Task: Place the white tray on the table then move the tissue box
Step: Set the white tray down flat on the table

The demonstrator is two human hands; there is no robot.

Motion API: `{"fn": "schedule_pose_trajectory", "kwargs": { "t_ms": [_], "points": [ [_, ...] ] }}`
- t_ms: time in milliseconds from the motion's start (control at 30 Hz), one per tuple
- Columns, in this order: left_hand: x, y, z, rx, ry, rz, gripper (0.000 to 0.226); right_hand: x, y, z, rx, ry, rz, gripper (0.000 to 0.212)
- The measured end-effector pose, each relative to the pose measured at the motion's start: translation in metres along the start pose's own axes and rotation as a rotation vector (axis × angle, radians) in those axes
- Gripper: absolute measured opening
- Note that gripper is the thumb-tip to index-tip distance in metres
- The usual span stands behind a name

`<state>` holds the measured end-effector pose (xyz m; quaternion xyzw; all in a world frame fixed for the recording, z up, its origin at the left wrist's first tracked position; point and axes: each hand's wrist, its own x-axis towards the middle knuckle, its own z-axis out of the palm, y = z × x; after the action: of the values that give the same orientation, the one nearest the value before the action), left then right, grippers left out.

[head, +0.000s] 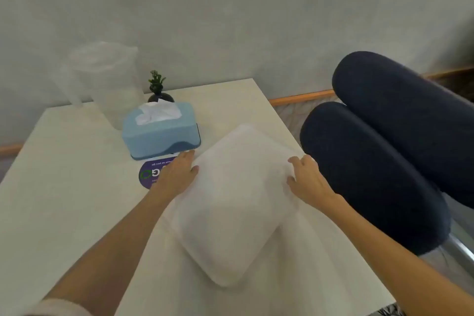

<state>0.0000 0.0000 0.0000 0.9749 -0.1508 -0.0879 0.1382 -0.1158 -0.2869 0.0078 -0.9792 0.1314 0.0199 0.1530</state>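
Plainly, the scene is dominated by the pale table (pixel 77 187), which fills the lower half of the view, with a dark padded chair (pixel 384 149) pushed up at its right side. Next in size is the white tray (pixel 236 202), seen tilted as a blurred diamond near the table's right edge; whether it is resting fully on the surface or is held just above it cannot be told, since the tray is smeared by motion. Both of its upper sides are gripped: the left hand (pixel 177 174) is laid along the left edge with fingers spread and curled onto it, and the right hand (pixel 306 179) is clamped on the right edge with fingers bent over the rim.

Behind the tray, a clear plastic jug (pixel 102 84) is set near the wall, and the blue tissue box (pixel 160 131) is placed just beside the tray's far corner, close to the left fingertips (contact cannot be confirmed). A purple round coaster (pixel 150 174) is partly covered by the left hand and the box, and a small potted plant (pixel 157 87) is stood behind the box.

The first step is judged nearly finished, as the tray has yet to be released. The tissue box has not been taken up, so the second step is left.
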Motion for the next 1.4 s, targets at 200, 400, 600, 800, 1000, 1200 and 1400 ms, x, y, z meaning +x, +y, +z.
{"fn": "schedule_pose_trajectory", "kwargs": {
  "t_ms": [200,400,600,800,1000,1200,1400],
  "points": [
    [0.009,-0.001,0.009,0.057,0.086,0.000,0.032,-0.013,0.011,0.005,0.154,-0.026,0.224,0.032],
    [0.016,-0.004,0.007,0.082,0.130,-0.022,0.023,-0.009,0.009,0.011,0.292,-0.041,0.313,0.034],
    [0.010,-0.004,0.005,0.082,0.136,-0.109,0.021,0.006,0.007,0.007,0.404,0.015,0.348,0.039],
    [-0.004,0.004,0.016,-0.015,0.133,-0.177,0.021,0.023,0.004,0.003,0.409,0.048,0.311,0.043],
    [-0.015,0.020,0.027,-0.086,0.144,-0.220,0.018,0.051,0.017,-0.007,0.441,0.077,0.285,0.041],
    [-0.019,0.031,0.033,-0.103,0.179,-0.305,0.018,0.084,0.030,-0.012,0.469,0.019,0.201,0.039],
    [-0.025,0.049,0.046,-0.091,0.168,-0.396,0.017,0.108,0.049,-0.016,0.452,-0.064,0.106,0.032]
  ]
}}
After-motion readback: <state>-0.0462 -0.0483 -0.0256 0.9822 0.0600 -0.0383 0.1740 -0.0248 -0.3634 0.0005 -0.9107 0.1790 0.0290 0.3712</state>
